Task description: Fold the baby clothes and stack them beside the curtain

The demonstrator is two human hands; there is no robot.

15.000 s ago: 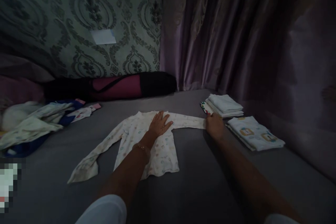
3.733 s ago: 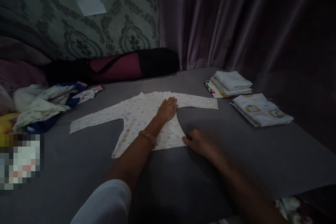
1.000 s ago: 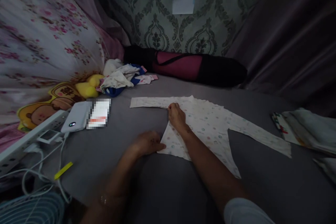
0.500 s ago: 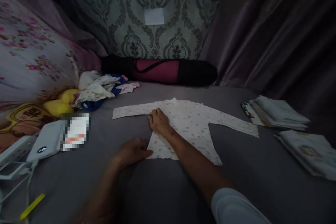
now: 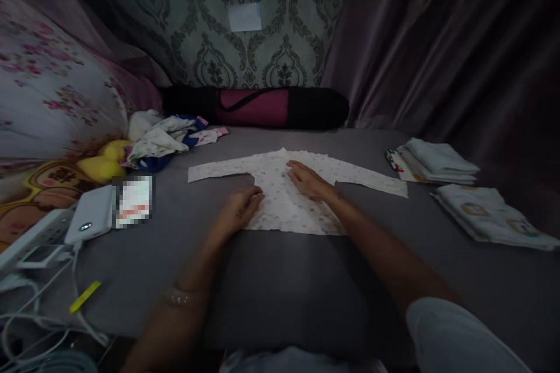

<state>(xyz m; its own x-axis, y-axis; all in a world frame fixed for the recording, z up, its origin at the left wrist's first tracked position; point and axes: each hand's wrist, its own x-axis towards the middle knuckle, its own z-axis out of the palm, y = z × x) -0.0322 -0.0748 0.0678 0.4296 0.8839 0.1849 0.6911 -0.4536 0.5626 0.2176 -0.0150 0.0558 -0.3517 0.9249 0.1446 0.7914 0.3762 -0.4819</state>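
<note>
A small white long-sleeved shirt [image 5: 280,210] with a faint coloured print lies spread out on the grey bed sheet, both sleeves stretched to the sides. My right hand [image 5: 310,182] rests on its chest, fingers extended and flat on the cloth. At the shirt's left side edge, below the armpit, my left hand [image 5: 238,210] touches the fabric with its fingers loosely stretched; no fold of cloth shows gripped in it. Part of the lower right of the shirt is hidden behind my right forearm.
Folded clothes [image 5: 441,160] and another folded garment [image 5: 490,215] lie on the right. A crumpled clothes pile [image 5: 164,140], yellow plush toy [image 5: 105,163], white power bank [image 5: 90,215], power strip [image 5: 39,233] and cables are on the left. A black-and-maroon long bag [image 5: 254,108] lies along the wall.
My right hand has moved from the shirt's left armpit to the middle of its chest. My left hand has risen from the lower left corner to the side edge. The view has shifted slightly.
</note>
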